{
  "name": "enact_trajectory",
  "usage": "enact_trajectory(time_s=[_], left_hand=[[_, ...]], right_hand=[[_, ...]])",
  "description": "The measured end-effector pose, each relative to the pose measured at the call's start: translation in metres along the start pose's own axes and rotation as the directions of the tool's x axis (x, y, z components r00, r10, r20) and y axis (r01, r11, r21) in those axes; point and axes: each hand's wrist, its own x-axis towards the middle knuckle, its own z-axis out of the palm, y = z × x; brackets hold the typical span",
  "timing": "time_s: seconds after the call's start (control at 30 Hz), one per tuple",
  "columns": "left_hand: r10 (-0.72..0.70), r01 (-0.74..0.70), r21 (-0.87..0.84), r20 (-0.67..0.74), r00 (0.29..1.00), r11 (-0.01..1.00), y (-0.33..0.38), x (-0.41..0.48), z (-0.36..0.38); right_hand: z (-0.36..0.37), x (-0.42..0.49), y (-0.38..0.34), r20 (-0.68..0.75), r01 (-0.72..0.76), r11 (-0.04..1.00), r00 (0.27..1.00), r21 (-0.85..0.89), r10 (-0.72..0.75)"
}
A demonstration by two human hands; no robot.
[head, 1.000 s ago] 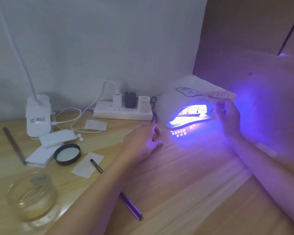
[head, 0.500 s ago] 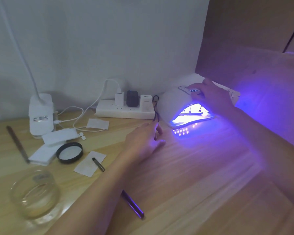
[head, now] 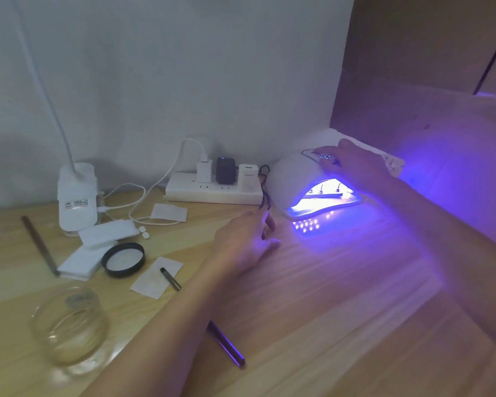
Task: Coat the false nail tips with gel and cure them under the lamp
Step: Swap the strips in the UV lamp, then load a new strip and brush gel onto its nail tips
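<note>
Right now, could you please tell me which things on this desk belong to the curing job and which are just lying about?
In the job: the lit curing lamp, the nail tips inside it, the right hand on its top, likely the glass jar and slim purple tool.
Lying about: the desk light, black lid, white wipes, long stick.

Right hand (head: 352, 164) rests atop the lit curing lamp (head: 295, 173); left hand (head: 246, 239) lies on the table (head: 341, 310).

table (head: 341, 296): smooth wood | jar (head: 69, 328): clear glass | lamp (head: 295, 176): glossy white plastic
</note>
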Motion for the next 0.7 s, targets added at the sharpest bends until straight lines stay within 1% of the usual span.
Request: enact_trajectory(time_s=[0.1, 0.13, 0.17, 0.23, 0.27, 0.33, 0.37, 0.4, 0.47, 0.53, 0.57, 0.63, 0.7], left_hand=[[0.005, -0.005, -0.002, 0.014, 1.000, 1.000, 0.004, -0.002, -0.003], [0.004, -0.004, 0.009, 0.030, 1.000, 1.000, 0.006, -0.003, -0.004], [0.000, -0.001, 0.021, 0.054, 0.999, 1.000, 0.009, -0.005, -0.007], [-0.020, 0.013, 0.059, 0.113, 0.993, 0.998, 0.017, -0.010, -0.011], [-0.021, 0.006, 0.116, 0.132, 0.991, 0.993, 0.023, -0.014, -0.014], [0.020, -0.051, 0.265, 0.118, 0.993, 0.963, 0.040, -0.030, -0.024], [0.066, -0.086, 0.297, 0.076, 0.995, 0.951, 0.048, -0.042, -0.031], [0.103, -0.107, 0.290, 0.029, 0.994, 0.951, 0.055, -0.056, -0.040], [0.151, -0.139, 0.182, -0.055, 0.987, 0.973, 0.059, -0.097, -0.059], [0.206, -0.201, 0.064, -0.083, 0.975, 0.978, 0.048, -0.151, -0.080], [0.226, -0.224, 0.038, -0.065, 0.972, 0.974, 0.037, -0.179, -0.090], [0.198, -0.199, -0.036, -0.020, 0.980, 0.979, 0.010, -0.234, -0.112], [0.081, -0.082, -0.093, -0.019, 0.997, 0.992, -0.023, -0.278, -0.135]], right_hand=[[-0.003, -0.018, -0.012, -0.061, -0.021, 0.984, 0.998, -0.175, 0.010], [-0.003, -0.027, -0.019, -0.103, 0.003, 0.978, 0.994, -0.209, -0.025], [-0.006, -0.040, -0.027, -0.112, 0.023, 0.983, 0.993, -0.180, -0.044], [-0.007, -0.071, -0.045, -0.117, 0.075, 0.996, 0.990, -0.037, -0.079], [-0.004, -0.087, -0.054, -0.130, 0.146, 0.989, 0.982, 0.034, -0.140], [-0.005, -0.119, -0.075, -0.179, 0.288, 0.948, 0.948, 0.134, -0.262], [-0.009, -0.133, -0.086, -0.194, 0.341, 0.921, 0.932, 0.188, -0.306], [-0.014, -0.145, -0.096, -0.208, 0.382, 0.891, 0.919, 0.246, -0.336], [-0.029, -0.166, -0.117, -0.228, 0.428, 0.810, 0.903, 0.402, -0.364], [-0.047, -0.183, -0.145, -0.262, 0.510, 0.655, 0.857, 0.558, -0.444], [-0.054, -0.193, -0.162, -0.267, 0.555, 0.563, 0.815, 0.612, -0.514], [-0.063, -0.210, -0.200, -0.247, 0.630, 0.425, 0.704, 0.650, -0.666], [-0.062, -0.220, -0.241, -0.197, 0.689, 0.382, 0.605, 0.616, -0.772]])
